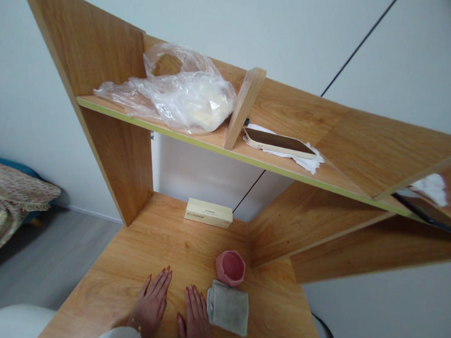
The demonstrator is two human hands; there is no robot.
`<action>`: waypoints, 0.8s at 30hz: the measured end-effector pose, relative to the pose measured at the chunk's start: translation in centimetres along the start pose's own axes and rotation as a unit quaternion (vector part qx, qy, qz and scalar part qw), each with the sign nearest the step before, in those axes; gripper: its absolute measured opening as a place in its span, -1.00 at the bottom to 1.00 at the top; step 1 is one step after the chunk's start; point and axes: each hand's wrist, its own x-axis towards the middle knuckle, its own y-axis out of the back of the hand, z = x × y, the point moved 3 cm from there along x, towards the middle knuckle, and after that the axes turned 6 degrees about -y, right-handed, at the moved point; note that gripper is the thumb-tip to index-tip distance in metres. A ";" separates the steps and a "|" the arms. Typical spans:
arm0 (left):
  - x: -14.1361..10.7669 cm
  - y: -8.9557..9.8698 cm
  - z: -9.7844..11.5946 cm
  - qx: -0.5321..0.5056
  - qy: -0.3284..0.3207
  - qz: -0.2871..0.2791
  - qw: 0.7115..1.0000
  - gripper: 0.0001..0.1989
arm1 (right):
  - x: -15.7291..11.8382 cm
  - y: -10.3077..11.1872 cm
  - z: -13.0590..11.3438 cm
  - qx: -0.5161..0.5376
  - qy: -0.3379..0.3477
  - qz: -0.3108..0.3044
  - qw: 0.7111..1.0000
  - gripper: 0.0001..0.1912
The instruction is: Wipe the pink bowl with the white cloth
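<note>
My left hand (152,300) lies flat on the wooden desk (172,242), fingers stretched out and nothing in it. Just to its right, my right hand (194,319) also rests flat on the desktop with its fingers extended and the thumb apart. Close beside the right hand is a folded grey cloth (229,308); whether the fingers touch its edge I cannot tell. Behind the cloth stands a pink faceted cup or pot (230,268). Farther back, a cream-coloured oblong box (208,213) with small print sits near the desk's rear edge.
Above the desk runs a wooden shelf (186,132) with a clear plastic bag (191,100), an upright divider (246,107) and a phone (279,142) on white tissue. A side panel (117,159) bounds the desk at left. Patterned bedding (15,195) lies at far left.
</note>
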 end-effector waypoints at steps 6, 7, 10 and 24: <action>0.1 0.2 0.0 0.005 0.002 0.002 1.000 -0.31 | 0.0 0.1 0.1 -0.017 0.013 -0.017 1.000 -0.36; 0.1 0.2 0.0 0.004 0.003 -0.001 1.000 -0.31 | -0.1 0.1 0.0 -0.015 0.008 -0.010 1.000 -0.37; 0.1 0.1 0.0 0.005 0.005 0.000 1.000 -0.32 | -0.1 0.1 0.1 -0.004 -0.014 0.021 1.000 -0.41; 0.2 0.4 0.1 0.024 -0.015 0.018 0.999 -0.35 | 0.0 0.1 0.2 -0.018 0.006 -0.004 1.000 -0.38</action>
